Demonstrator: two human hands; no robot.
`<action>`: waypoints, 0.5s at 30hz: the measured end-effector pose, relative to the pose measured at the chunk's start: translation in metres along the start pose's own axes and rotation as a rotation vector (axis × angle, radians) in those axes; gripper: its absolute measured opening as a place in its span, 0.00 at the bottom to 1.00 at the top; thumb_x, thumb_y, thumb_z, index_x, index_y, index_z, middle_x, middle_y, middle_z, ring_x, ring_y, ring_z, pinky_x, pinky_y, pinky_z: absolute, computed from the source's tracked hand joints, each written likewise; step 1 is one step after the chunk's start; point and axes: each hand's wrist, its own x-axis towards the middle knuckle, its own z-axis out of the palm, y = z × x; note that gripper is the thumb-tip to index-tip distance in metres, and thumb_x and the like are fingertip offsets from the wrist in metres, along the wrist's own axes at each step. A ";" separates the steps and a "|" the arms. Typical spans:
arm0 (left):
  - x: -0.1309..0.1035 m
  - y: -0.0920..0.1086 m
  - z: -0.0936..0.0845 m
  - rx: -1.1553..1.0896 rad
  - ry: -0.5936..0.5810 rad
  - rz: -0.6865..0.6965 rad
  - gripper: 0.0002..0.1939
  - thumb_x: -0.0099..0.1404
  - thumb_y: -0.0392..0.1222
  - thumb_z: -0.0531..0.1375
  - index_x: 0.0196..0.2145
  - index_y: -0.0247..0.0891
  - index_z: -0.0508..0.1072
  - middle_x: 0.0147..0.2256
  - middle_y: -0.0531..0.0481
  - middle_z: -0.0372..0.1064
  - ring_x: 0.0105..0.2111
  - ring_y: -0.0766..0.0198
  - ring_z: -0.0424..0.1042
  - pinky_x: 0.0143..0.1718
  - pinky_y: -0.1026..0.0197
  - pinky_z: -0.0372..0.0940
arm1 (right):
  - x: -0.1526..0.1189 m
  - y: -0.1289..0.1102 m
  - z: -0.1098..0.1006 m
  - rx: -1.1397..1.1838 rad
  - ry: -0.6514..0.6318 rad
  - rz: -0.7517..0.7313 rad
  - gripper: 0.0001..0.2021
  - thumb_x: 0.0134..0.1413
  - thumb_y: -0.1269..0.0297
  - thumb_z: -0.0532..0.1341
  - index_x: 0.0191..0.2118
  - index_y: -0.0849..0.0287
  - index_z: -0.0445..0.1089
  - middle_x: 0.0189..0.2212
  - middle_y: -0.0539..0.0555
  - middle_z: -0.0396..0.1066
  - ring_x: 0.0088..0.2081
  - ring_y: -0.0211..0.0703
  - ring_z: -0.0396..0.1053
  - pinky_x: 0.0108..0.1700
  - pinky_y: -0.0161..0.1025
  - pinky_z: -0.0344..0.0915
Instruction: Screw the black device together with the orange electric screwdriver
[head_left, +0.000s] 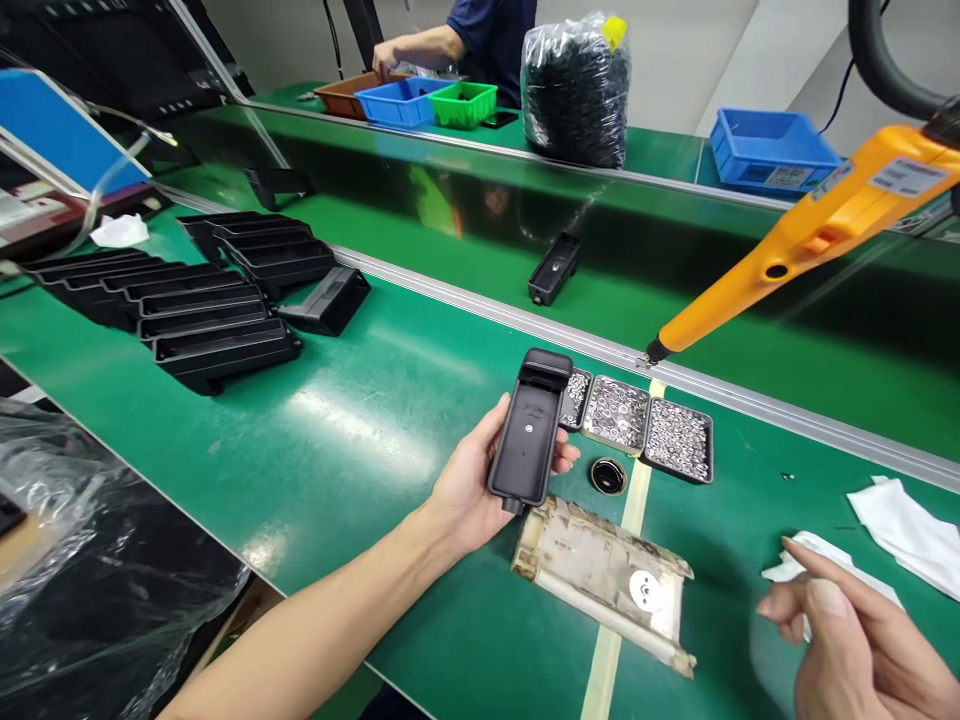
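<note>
My left hand [474,478] is wrapped round a black plastic housing [525,445], a long shallow shell whose open side faces up. A small bright round spot shows in its floor. At the lower right, my right hand [862,640] hovers with the index finger stretched out, and nothing shows in it. White cloths [832,565] lie just beyond that hand. Past the housing stand small trays of metal parts, among them a tray of washers [616,412] and a tray of tiny metal pieces [679,440]. A worn, taped holder [600,580] with a smiley sticker lies below them.
An orange electric screwdriver [795,240] hangs at the right. A round black pot [607,476] sits near the trays. Rows of black housings [217,320] fill the left. Behind the metal rail [465,300], a co-worker's hand [386,58] reaches into a brown bin [341,98].
</note>
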 end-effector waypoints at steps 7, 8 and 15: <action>-0.006 0.005 0.020 -0.081 0.184 -0.014 0.22 0.79 0.44 0.49 0.49 0.22 0.76 0.36 0.35 0.76 0.33 0.57 0.79 0.36 0.61 0.77 | 0.028 -0.011 0.009 0.456 -0.051 0.290 0.25 0.71 0.43 0.48 0.56 0.53 0.72 0.46 0.60 0.74 0.43 0.48 0.74 0.39 0.46 0.77; -0.007 0.005 0.022 -0.070 0.202 -0.013 0.22 0.79 0.43 0.49 0.50 0.22 0.76 0.36 0.35 0.76 0.32 0.57 0.79 0.34 0.61 0.77 | 0.031 -0.014 0.008 0.514 -0.052 0.321 0.28 0.71 0.42 0.46 0.59 0.53 0.71 0.52 0.61 0.73 0.48 0.49 0.75 0.44 0.48 0.78; -0.006 0.000 0.012 0.155 0.374 0.053 0.20 0.75 0.38 0.55 0.59 0.24 0.71 0.44 0.30 0.78 0.34 0.53 0.81 0.35 0.58 0.80 | 0.018 -0.057 -0.012 0.633 -0.434 0.105 0.30 0.74 0.43 0.42 0.34 0.53 0.75 0.24 0.52 0.72 0.28 0.42 0.74 0.42 0.48 0.78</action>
